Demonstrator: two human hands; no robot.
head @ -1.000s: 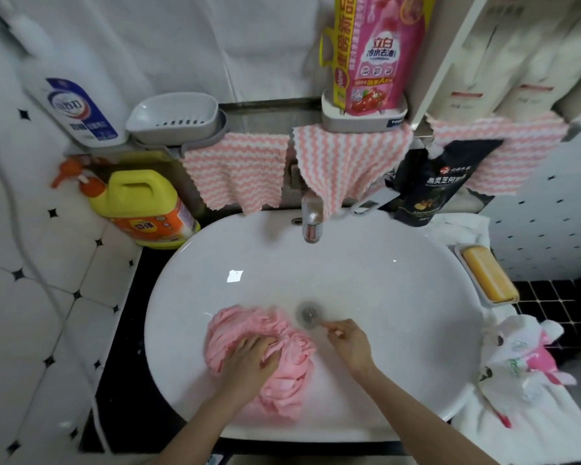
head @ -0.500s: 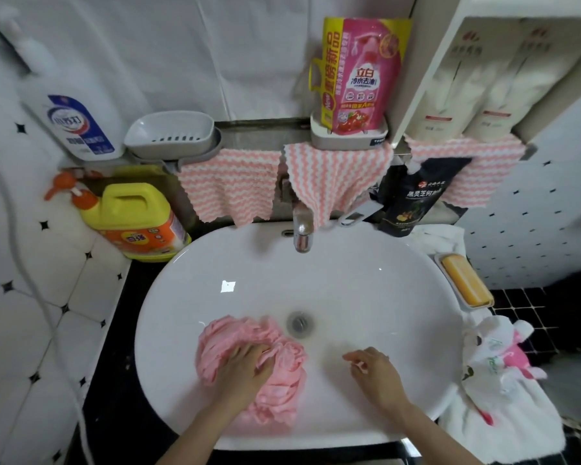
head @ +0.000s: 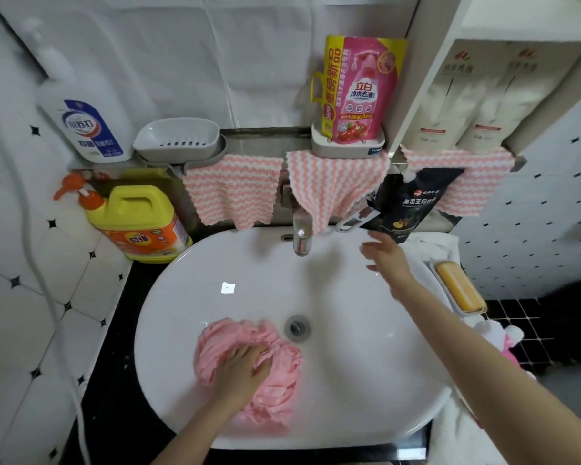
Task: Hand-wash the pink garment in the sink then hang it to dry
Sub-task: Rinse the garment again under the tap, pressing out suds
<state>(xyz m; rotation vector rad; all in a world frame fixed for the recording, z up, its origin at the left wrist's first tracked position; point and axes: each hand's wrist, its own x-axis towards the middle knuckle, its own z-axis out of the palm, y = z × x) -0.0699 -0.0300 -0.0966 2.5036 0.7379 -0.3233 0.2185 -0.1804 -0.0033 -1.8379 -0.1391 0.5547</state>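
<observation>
The pink garment [head: 272, 387] lies bunched in the white oval sink [head: 349, 380], just left of the drain [head: 297, 327]. My left hand [head: 244, 369] rests on top of the bunch with its fingers bent into the folds. My right hand [head: 384, 260] is lifted over the far right part of the basin, fingers spread and holding nothing, a little right of the chrome tap [head: 302, 237] and just below the tap's lever handle [head: 356, 220].
A yellow detergent jug [head: 138, 223] stands left of the sink. An orange soap bar [head: 457, 286] lies in a dish at the right. Pink-striped cloths [head: 332, 186] hang behind the tap, with a black pouch [head: 411, 206], a pink refill bag [head: 361, 92] and a grey soap dish [head: 178, 139].
My right hand has left the basin floor near the drain and risen up and back toward the tap side. My left hand stays on the garment.
</observation>
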